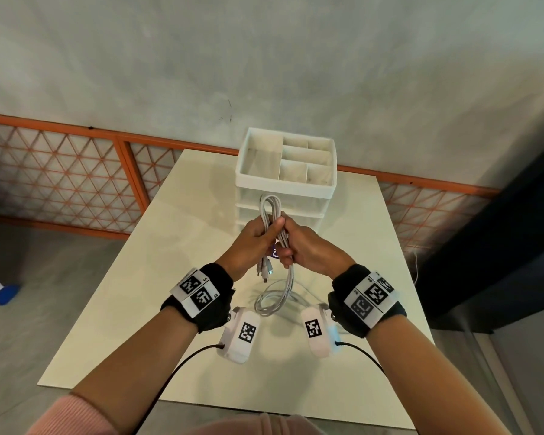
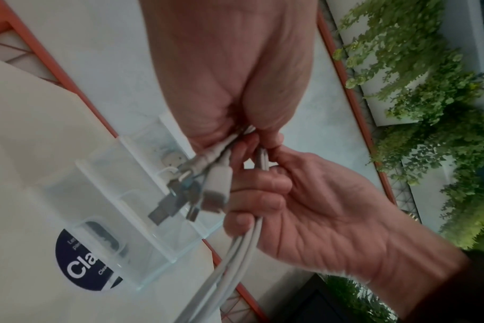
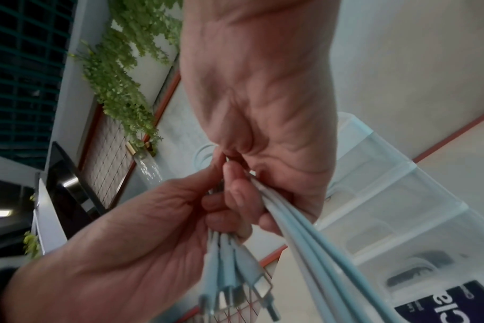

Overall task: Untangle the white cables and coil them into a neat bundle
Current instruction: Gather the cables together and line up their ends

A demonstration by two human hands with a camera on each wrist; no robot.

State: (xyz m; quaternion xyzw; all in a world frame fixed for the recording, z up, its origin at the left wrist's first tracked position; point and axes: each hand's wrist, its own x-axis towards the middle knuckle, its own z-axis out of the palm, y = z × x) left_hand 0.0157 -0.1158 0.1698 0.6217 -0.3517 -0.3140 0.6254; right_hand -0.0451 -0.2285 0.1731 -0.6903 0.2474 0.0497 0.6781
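Observation:
Several white cables (image 1: 288,277) are folded together into one long hank above the cream table (image 1: 132,293). One loop (image 1: 270,204) sticks up past my fists and another loop (image 1: 272,301) hangs down near the tabletop. My left hand (image 1: 261,230) grips the hank near its upper part, thumb across the strands. My right hand (image 1: 291,248) grips the same strands just below and to the right. The metal plug ends (image 1: 264,273) dangle under my left hand, and show in the left wrist view as plug ends (image 2: 205,188) and in the right wrist view as plug ends (image 3: 235,275).
A white drawer unit with an open divided tray (image 1: 280,185) stands right behind my hands. A dark blue round sticker (image 2: 78,268) is on its clear front. An orange lattice fence (image 1: 60,183) runs behind the table. A blue and white object (image 1: 4,293) lies on the floor at left.

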